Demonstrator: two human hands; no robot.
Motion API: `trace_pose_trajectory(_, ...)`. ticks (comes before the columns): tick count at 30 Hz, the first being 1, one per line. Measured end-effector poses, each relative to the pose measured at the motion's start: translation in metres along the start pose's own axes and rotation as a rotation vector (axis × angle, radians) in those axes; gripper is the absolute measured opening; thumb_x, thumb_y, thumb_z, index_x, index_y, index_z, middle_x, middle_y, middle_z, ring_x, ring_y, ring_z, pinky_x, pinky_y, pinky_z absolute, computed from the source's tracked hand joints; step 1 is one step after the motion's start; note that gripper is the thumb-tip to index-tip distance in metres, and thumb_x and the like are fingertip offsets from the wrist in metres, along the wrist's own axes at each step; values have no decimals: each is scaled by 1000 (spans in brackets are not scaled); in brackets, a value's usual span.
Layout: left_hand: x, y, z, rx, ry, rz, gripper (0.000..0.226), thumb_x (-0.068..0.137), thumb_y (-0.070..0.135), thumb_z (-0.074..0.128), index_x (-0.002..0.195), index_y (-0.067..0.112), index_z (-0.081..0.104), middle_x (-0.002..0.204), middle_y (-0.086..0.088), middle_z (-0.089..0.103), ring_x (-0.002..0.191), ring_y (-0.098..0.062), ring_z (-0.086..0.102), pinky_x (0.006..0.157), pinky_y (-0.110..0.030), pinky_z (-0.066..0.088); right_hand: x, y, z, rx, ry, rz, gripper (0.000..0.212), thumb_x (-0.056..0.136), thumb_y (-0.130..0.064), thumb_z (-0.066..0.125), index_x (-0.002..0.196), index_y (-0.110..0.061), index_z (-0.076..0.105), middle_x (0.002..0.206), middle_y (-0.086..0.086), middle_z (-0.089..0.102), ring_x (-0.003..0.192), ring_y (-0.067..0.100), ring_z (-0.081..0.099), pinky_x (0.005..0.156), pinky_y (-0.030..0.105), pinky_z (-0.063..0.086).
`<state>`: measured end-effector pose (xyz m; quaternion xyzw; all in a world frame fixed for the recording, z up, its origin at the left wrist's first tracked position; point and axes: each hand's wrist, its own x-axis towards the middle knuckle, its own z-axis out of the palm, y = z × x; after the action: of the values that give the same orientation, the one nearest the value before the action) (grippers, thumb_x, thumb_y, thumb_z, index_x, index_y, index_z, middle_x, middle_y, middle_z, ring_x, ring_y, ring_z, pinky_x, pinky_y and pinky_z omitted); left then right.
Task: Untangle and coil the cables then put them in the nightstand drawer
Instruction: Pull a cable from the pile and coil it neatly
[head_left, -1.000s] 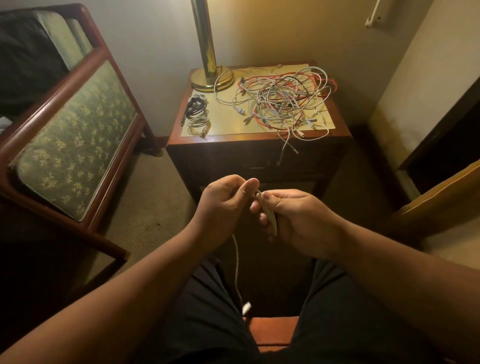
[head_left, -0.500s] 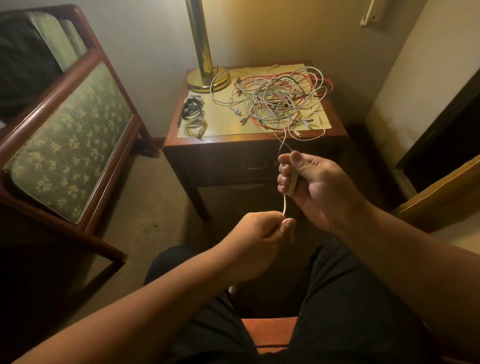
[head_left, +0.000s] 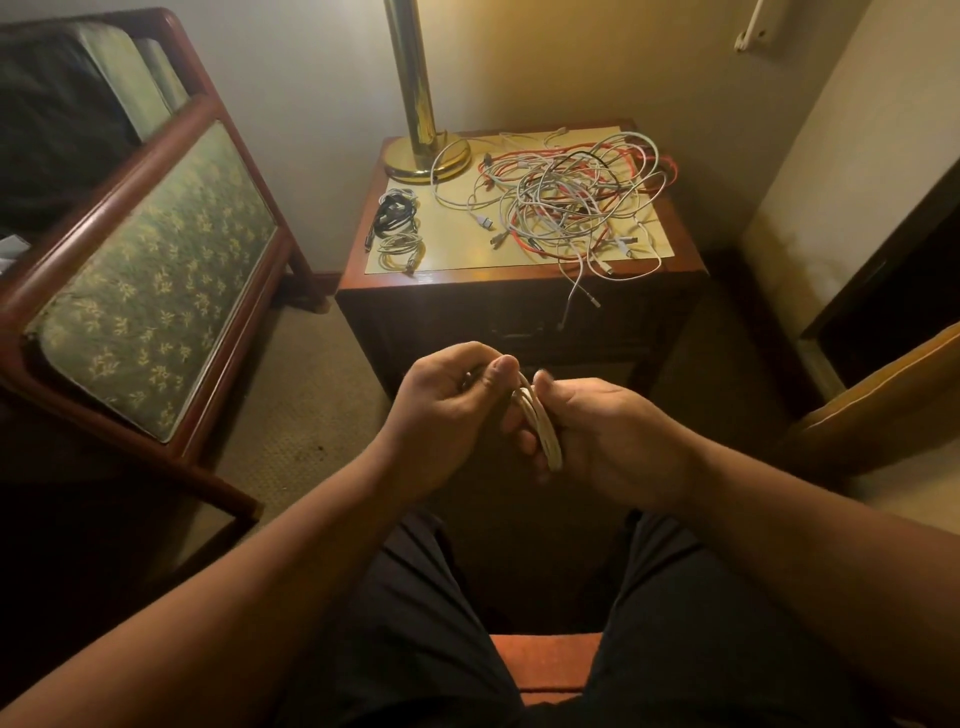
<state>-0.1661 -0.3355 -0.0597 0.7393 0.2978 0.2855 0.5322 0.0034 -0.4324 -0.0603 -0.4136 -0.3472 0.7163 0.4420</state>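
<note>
On my feed the white cable (head_left: 543, 426) is wound into a small coil of several loops. It's held up in the air btwn both hands, over the lap and in front of the nightstand (head_left: 519, 291), not touching it. Left hand (head_left: 447, 410) is curled, thumb and fingertips pinching the top of the coil. Right hand (head_left: 608, 436) has its fingers wrapped round the coil from the other side, thumb tip up near the left thumb; the loops run down across its palm. Hands are nearly touching at the top.

On the nightstand top, right half, sits the big tangle (head_left: 566, 202) of white, grey, red and black cables, loose and spread out. A couple of white ends (head_left: 574, 296) droop over the front edge. Left of the tangle, apart from it, are two cables already wound: a black coil (head_left: 395, 210) and, just in front of it, a pale coil (head_left: 402, 249). All of these lie on a yellowish mat (head_left: 467, 260) covering most of the top. A brass lamp (head_left: 423, 150) stands at the back left corner; one white loop touches its base.

Drawer front (head_left: 514, 332) is in shadow, looks closed, can't see more detail.

Left of the nightstand is a wooden chair w/ a green floral cushion (head_left: 156, 280). Carpet (head_left: 311, 395) below. Dark-clothed legs and an orange seat edge (head_left: 545, 660) at the bottom.
</note>
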Motion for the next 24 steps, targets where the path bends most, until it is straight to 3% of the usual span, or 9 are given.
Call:
trace_pose_trajectory(4,0,1,4,-104,-23,-71,25,98,26,59,101,3,70,97,-15,73,89,-22,72,76,-29,56,-3,-9,-3,47,-7,5,23,102,-19,49,99,-4,67,80,6,62,69,14,60,64,27,54)
trace_pose_trajectory(12,-2,10,7,-202,67,-125,18,98,17,60,102,0,67,92,-11,74,81,-19,75,69,-26,59,-2,-15,6,49,176,-82,31,107,-15,40,108,3,65,86,11,65,74,14,62,68,27,57)
trace_pose_trajectory(17,-5,17,9,-201,80,-111,12,96,19,63,100,8,68,90,-9,76,81,-22,76,70,-31,60,-3,-8,18,-267,455,-213,32,107,-19,42,106,1,67,90,5,75,83,13,71,69,21,58)
trace_pose_trajectory(21,-9,24,7,-302,75,-110,24,86,24,66,104,8,66,95,-12,75,82,-24,75,70,-30,61,-8,-12,18,-646,453,-306,30,108,-20,43,88,-12,64,71,-16,67,68,-2,63,62,15,48)
trace_pose_trajectory(24,-9,24,3,-398,47,-154,25,80,20,67,103,9,67,97,-11,73,85,-23,74,70,-29,61,-10,-15,15,-644,404,-297,31,108,-21,42,84,-17,62,72,-14,65,69,-1,62,65,16,49)
